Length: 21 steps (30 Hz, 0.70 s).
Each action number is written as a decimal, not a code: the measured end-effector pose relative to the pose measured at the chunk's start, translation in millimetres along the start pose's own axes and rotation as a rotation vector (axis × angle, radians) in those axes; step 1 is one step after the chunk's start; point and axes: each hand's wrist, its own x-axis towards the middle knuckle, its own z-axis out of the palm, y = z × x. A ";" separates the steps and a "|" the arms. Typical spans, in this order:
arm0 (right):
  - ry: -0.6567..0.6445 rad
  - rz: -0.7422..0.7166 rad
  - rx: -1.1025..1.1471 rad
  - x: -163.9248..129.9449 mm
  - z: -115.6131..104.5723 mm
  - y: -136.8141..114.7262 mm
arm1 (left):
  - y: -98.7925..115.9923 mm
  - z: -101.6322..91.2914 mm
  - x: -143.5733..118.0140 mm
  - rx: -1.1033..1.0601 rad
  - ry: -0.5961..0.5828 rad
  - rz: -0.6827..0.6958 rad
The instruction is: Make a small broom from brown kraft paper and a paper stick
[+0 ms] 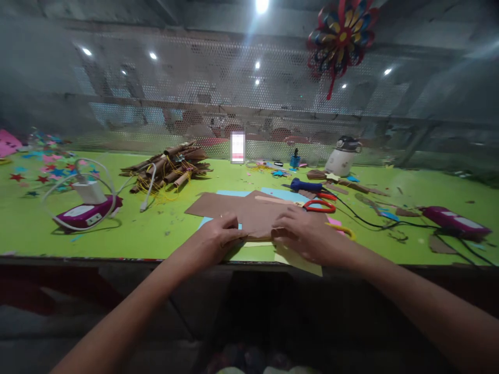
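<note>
A brown paper sheet [237, 208] lies flat on the green table [156, 228] near its front edge, over light blue and yellow sheets. My left hand [218, 240] pinches the sheet's near edge with curled fingers. My right hand [307, 236] presses down on the same edge just to the right, fingers spread over the paper. The two hands almost touch. A thin wooden stick [278, 200] rests on top of the brown sheet.
Red-handled scissors [319, 205] and a blue glue gun [306, 185] lie right of the sheet, with a black cable [370, 221] trailing right. A heap of brown paper rolls [169, 166] sits back left. A charger on a purple box [88, 208], a phone [237, 147], a white jar [342, 156].
</note>
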 end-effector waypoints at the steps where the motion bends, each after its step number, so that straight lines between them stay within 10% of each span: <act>1: -0.005 0.004 0.007 1.8 9.1 -1.8 | 0.4 -0.3 0.3 -0.001 0.001 0.007; 8: 0.128 0.062 0.114 -1.5 46.1 1.3 | 0.3 4.8 -2.5 -0.043 0.029 -0.087; 21: 0.128 0.019 0.126 -0.3 45.0 -0.6 | -2.3 3.0 -5.6 -0.213 0.015 -0.164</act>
